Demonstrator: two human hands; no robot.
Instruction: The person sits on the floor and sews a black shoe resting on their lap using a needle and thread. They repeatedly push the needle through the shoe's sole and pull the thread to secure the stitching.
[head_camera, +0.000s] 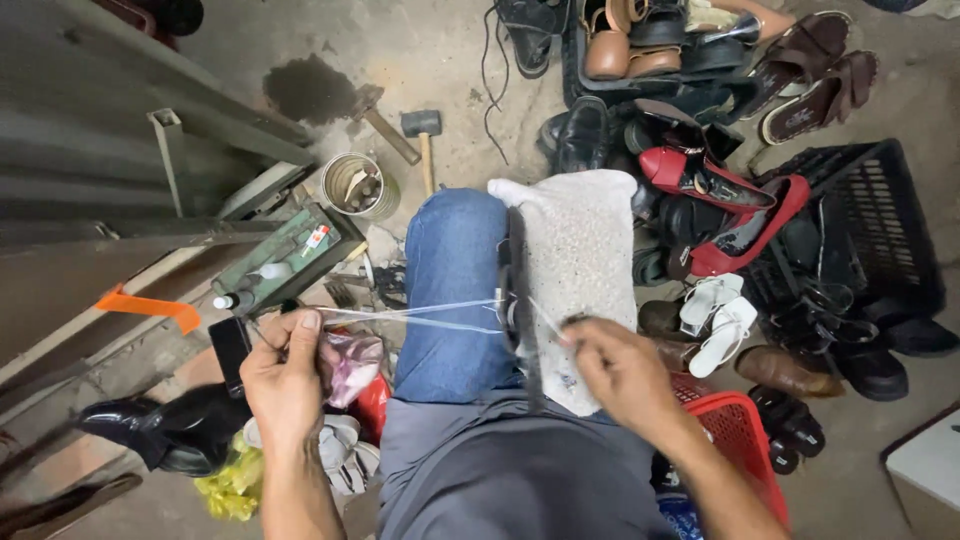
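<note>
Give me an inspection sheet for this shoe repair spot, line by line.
Surface: bare concrete floor with a dark stain; the work rests on the person's lap.
Job's things: black strap lying on a pale speckled cloth over the knee; clear thread stretched taut from it.
Clutter: hammer, tin can, red pumps, white sandals, black crate, red basket.
Grippers: left hand pinches the thread end; right hand pinches thread beside the strap.
Cables: black cord on the floor.
Surroundings: metal frame on the left, shoe pile ahead.
</note>
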